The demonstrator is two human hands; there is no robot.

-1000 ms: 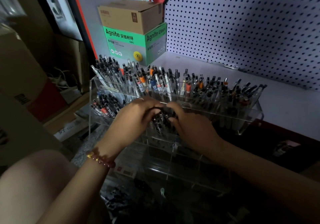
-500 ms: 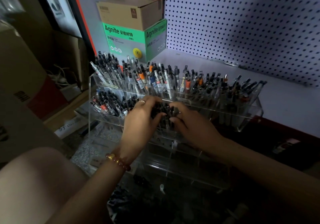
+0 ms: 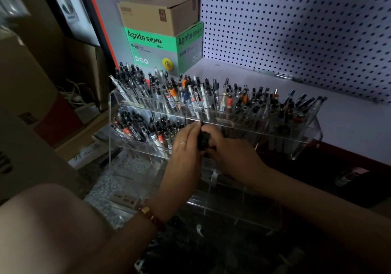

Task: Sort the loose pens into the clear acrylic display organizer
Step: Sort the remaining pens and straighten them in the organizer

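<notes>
- I see the clear acrylic organizer (image 3: 110, 125), its second tier packed with pens (image 3: 143, 130) on the left side.
- My left hand (image 3: 183, 150) lays fairly straight fingers against the left of a dark pen bundle (image 3: 202, 141).
- That bundle stands upright at mid-tier, between both hands and touching each.
- My right hand (image 3: 231, 154) curls round it from the right, gripping.

Dark pens (image 3: 191, 99) tilted in clear tiered organizer (image 3: 233, 208)

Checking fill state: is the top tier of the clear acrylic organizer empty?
No, the clear acrylic display organizer's top tier is packed with pens across its width.
</notes>
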